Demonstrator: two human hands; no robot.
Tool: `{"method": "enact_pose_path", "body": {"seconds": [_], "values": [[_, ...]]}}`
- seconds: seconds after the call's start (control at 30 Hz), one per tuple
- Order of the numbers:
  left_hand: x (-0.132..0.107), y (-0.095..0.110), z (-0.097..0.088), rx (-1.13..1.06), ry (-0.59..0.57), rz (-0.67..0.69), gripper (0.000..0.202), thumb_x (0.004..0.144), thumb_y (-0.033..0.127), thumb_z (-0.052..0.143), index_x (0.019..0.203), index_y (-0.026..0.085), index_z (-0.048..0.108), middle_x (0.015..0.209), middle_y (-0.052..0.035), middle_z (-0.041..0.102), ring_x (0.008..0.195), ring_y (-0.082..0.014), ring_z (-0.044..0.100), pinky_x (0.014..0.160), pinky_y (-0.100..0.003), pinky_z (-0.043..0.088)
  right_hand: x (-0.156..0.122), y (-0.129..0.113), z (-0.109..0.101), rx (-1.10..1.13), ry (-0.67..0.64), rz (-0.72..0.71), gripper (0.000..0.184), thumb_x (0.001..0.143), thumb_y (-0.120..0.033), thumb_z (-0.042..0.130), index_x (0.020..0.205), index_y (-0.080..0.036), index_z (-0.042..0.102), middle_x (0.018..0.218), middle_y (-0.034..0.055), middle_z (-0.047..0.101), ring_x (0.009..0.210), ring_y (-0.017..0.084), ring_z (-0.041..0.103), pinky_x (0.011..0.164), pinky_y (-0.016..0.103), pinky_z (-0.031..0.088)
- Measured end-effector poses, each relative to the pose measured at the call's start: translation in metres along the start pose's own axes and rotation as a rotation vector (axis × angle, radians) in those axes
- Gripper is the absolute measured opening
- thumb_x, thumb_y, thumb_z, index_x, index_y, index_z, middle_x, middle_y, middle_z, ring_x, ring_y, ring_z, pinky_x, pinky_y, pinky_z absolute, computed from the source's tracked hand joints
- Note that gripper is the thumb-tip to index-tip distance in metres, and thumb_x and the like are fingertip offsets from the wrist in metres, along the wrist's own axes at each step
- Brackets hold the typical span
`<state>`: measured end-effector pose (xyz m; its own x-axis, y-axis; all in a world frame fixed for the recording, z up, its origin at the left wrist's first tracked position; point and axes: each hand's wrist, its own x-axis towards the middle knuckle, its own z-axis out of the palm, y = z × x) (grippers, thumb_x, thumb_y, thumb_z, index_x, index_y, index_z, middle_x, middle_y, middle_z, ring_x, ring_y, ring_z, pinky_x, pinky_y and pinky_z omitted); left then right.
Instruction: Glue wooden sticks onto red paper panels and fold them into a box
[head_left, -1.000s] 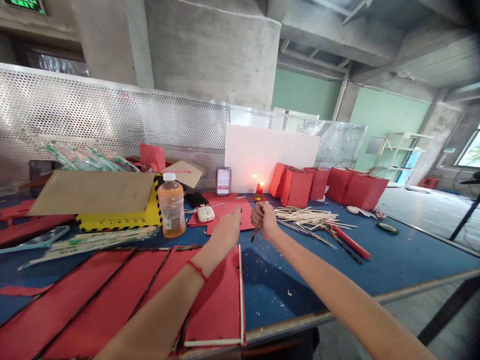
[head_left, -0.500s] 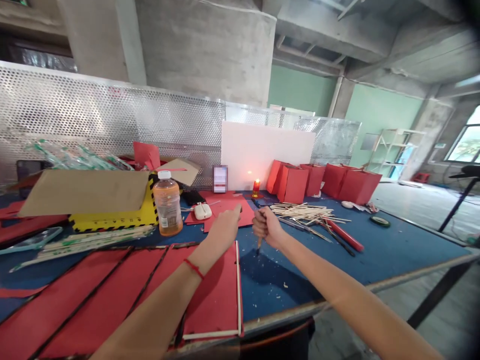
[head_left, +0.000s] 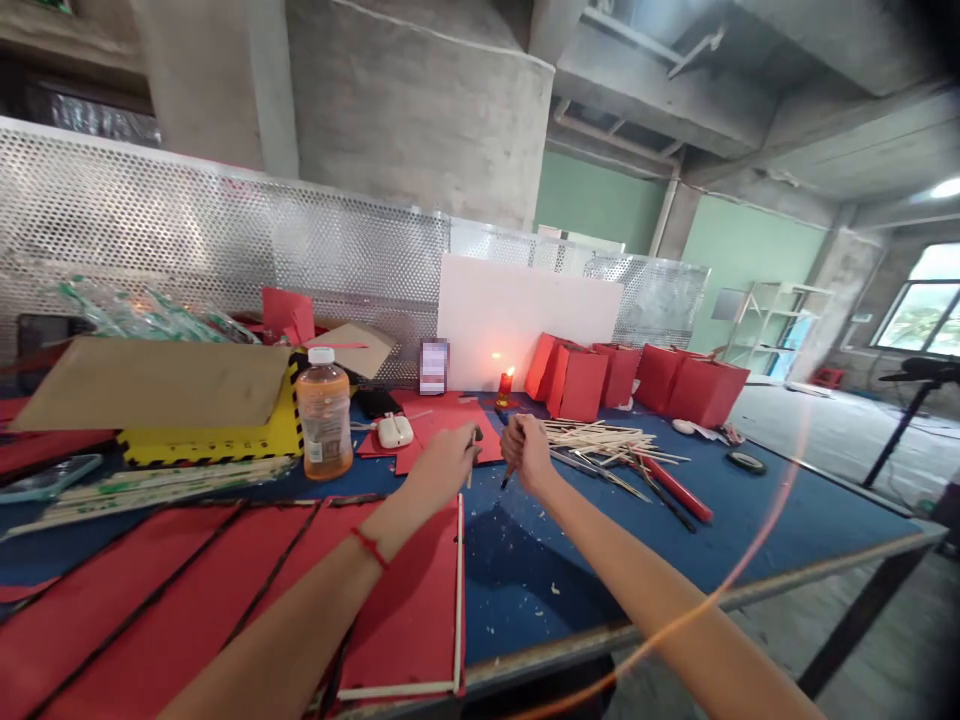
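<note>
My left hand (head_left: 450,455), with a red string on its wrist, is closed around a short thin stick (head_left: 470,478); a bit of it shows below the fingers. Right of it, my right hand (head_left: 527,450) is a fist around a slender tool (head_left: 507,474) with a brownish shaft and dark tip pointing down. Its exact kind is hard to tell. Both hands hover over the blue tabletop (head_left: 525,560). Under my left forearm lies a red panel (head_left: 412,600) with dark strips and pale sticks along its edges. A lit red candle (head_left: 505,388) stands beyond the hands.
Loose wooden sticks (head_left: 600,440) and a red rod (head_left: 679,490) lie to the right, before red paper boxes (head_left: 577,382). A drink bottle (head_left: 325,420), a white case (head_left: 394,431), a propped phone (head_left: 433,367) and a yellow box (head_left: 210,435) stand on the left. Black tape (head_left: 746,462) lies far right.
My left hand has turned so that the thin stick now shows below its fingers. My right hand keeps its grip, and the tool leans more. The view has shifted slightly.
</note>
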<state>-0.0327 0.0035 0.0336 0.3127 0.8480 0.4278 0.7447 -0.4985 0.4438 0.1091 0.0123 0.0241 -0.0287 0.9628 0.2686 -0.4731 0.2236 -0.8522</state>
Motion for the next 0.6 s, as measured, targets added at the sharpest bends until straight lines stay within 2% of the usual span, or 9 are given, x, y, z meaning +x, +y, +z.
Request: {"method": "enact_pose_path", "body": {"seconds": [0.1,0.17,0.23,0.27,0.33,0.4,0.43,0.53,0.6], "values": [[0.0,0.003,-0.002,-0.157,-0.039,-0.003,0.01,0.085,0.013,0.048,0.089,0.017,0.057,0.07,-0.003,0.067,0.068,-0.018,0.065,0.063,-0.027,0.045,-0.001,0.002,-0.002,0.022,-0.171,0.122,0.039,0.075,-0.038,0.049,0.049,-0.023,0.024,0.038,-0.0103,0.019,0.033,0.004,0.01,0.033,0.02,0.011],[0.001,0.006,-0.003,-0.299,-0.07,-0.038,0.008,0.084,0.013,0.049,0.086,0.018,0.056,0.065,-0.0011,0.066,0.062,-0.0171,0.065,0.059,-0.026,0.046,0.002,0.0,-0.005,-0.026,-0.089,0.132,0.04,0.075,-0.037,0.05,0.049,-0.024,0.023,0.037,-0.0102,0.019,0.033,0.004,0.01,0.033,0.02,0.008],[0.002,0.007,-0.005,-0.363,-0.076,-0.066,0.007,0.084,0.014,0.049,0.086,0.018,0.055,0.064,-0.0008,0.066,0.059,-0.0166,0.065,0.058,-0.026,0.047,0.005,-0.003,-0.008,-0.09,0.05,0.011,0.042,0.076,-0.034,0.052,0.048,-0.023,0.022,0.037,-0.0105,0.017,0.033,0.004,0.01,0.034,0.02,0.006],[0.002,0.007,-0.005,-0.352,-0.075,-0.071,0.007,0.084,0.014,0.049,0.086,0.018,0.056,0.065,-0.0012,0.066,0.059,-0.0166,0.065,0.058,-0.026,0.047,0.006,-0.005,-0.008,-0.094,0.051,-0.026,0.042,0.076,-0.034,0.053,0.049,-0.023,0.022,0.037,-0.0105,0.018,0.034,0.004,0.01,0.034,0.019,0.007],[0.002,0.006,-0.005,-0.243,-0.071,-0.056,0.009,0.084,0.013,0.049,0.085,0.018,0.056,0.069,-0.003,0.068,0.062,-0.0171,0.065,0.06,-0.026,0.045,0.005,-0.005,-0.006,-0.051,-0.06,0.012,0.041,0.077,-0.035,0.051,0.049,-0.024,0.024,0.038,-0.0103,0.019,0.034,0.005,0.011,0.034,0.019,0.01],[0.001,0.006,-0.005,-0.061,-0.051,-0.025,0.01,0.085,0.013,0.049,0.086,0.017,0.058,0.078,-0.0062,0.069,0.071,-0.0188,0.065,0.063,-0.027,0.044,0.002,-0.001,-0.001,-0.004,-0.2,0.134,0.039,0.078,-0.036,0.048,0.05,-0.024,0.024,0.038,-0.01,0.02,0.034,0.005,0.011,0.034,0.02,0.012],[0.0,0.006,-0.005,0.035,-0.044,-0.009,0.012,0.086,0.013,0.048,0.088,0.017,0.059,0.082,-0.0082,0.07,0.075,-0.0201,0.066,0.065,-0.028,0.044,0.001,0.001,0.002,0.0,-0.219,0.177,0.038,0.079,-0.036,0.047,0.05,-0.024,0.024,0.037,-0.0099,0.02,0.034,0.005,0.011,0.034,0.02,0.012],[-0.003,0.008,-0.004,0.25,-0.069,0.013,0.02,0.091,0.017,0.044,0.102,0.015,0.061,0.091,-0.0135,0.07,0.084,-0.0243,0.065,0.07,-0.031,0.043,0.005,0.005,0.01,-0.056,-0.074,0.109,0.04,0.079,-0.033,0.047,0.048,-0.024,0.023,0.037,-0.0098,0.019,0.034,0.005,0.012,0.035,0.02,0.009],[-0.005,0.009,-0.004,0.311,-0.097,0.017,0.025,0.092,0.016,0.041,0.11,0.013,0.059,0.095,-0.0159,0.07,0.086,-0.0259,0.065,0.072,-0.032,0.043,0.009,0.005,0.014,-0.095,-0.065,0.034,0.04,0.078,-0.03,0.05,0.048,-0.023,0.024,0.038,-0.0096,0.021,0.035,0.004,0.014,0.036,0.019,0.011]]}}
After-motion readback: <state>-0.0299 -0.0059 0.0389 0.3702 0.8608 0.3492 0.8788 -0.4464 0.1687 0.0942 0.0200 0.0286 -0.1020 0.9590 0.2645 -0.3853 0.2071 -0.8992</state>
